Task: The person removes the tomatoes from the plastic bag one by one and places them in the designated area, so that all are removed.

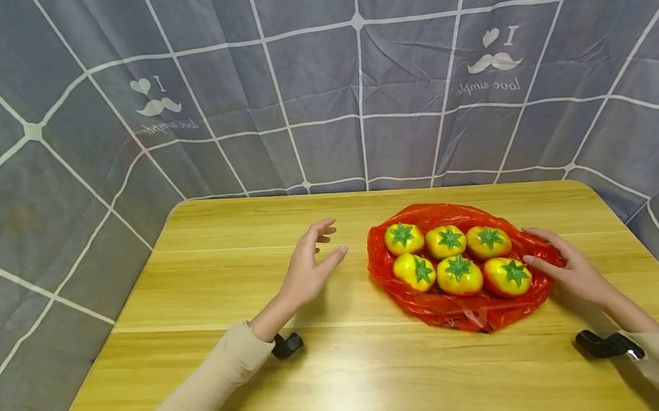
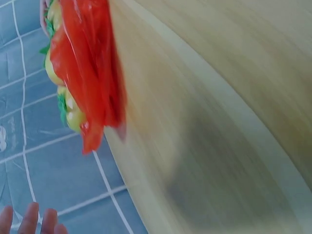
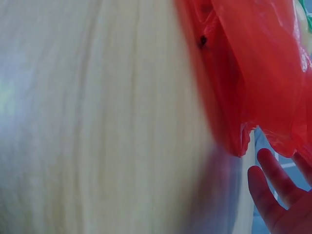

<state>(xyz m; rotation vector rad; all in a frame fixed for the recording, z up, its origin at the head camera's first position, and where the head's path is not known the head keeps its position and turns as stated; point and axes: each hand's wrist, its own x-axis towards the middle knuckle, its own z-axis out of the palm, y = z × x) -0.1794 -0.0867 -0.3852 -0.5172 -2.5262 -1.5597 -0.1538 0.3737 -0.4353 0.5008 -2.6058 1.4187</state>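
A red plastic bag (image 1: 465, 315) lies spread on the table, its rim rumpled all round. Several glossy yellow persimmons (image 1: 460, 279) sit in it in two rows, each with a green star-shaped calyx on top. My right hand (image 1: 577, 274) is at the bag's right edge, thumb and fingers reaching along the red plastic; in the right wrist view its fingers (image 3: 278, 180) are spread beside the bag (image 3: 263, 73). To the left of the bag, my left hand (image 1: 306, 270) is held over the table with fingers loosely extended and nothing in them.
The wooden table (image 1: 347, 389) has light yellow planks and rounded far corners. A grey curtain (image 1: 319, 100) with white grid lines hangs behind it and along both sides. Black wrist mounts (image 1: 287, 346) are on both forearms.
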